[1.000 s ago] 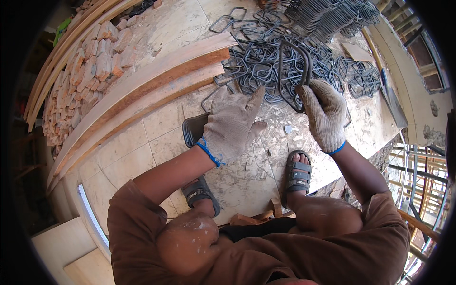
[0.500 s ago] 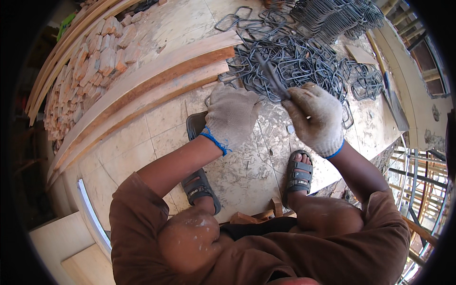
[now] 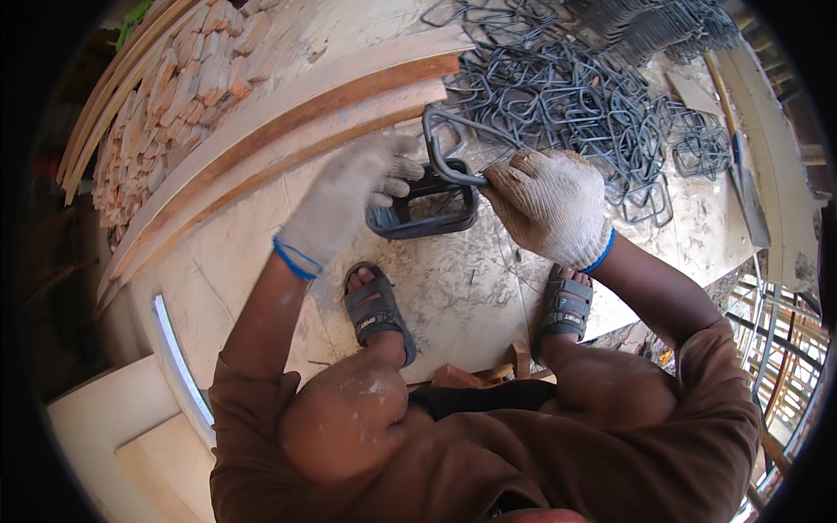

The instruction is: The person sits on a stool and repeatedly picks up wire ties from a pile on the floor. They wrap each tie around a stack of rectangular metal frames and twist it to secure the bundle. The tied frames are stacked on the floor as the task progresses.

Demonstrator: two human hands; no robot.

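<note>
My right hand (image 3: 554, 207), in a pale knit glove with a blue cuff, pinches the corner of a bent steel rebar stirrup (image 3: 453, 177). The stirrup is a dark rectangular loop, tilted in the air over a neat stack of stirrups (image 3: 427, 230) on the floor. Beside that stack, at its left, my left hand (image 3: 340, 196) wears the same kind of glove, slightly blurred. Its fingers are stretched out and apart, with nothing in them. Farther off lies a tangled pile of loose stirrups (image 3: 558, 96).
Long wooden planks (image 3: 288, 131) lie left of the stirrup pile, with stacked bricks (image 3: 174, 113) beyond them. Bundled stirrups (image 3: 658, 30) stand at the far right. A handsaw (image 3: 750, 196) lies along the right edge. My sandalled feet flank the near floor.
My left hand has moved left and opened, uncovering the stack. My right hand has shifted slightly left and down, and its stirrup has swung left over the stack.
</note>
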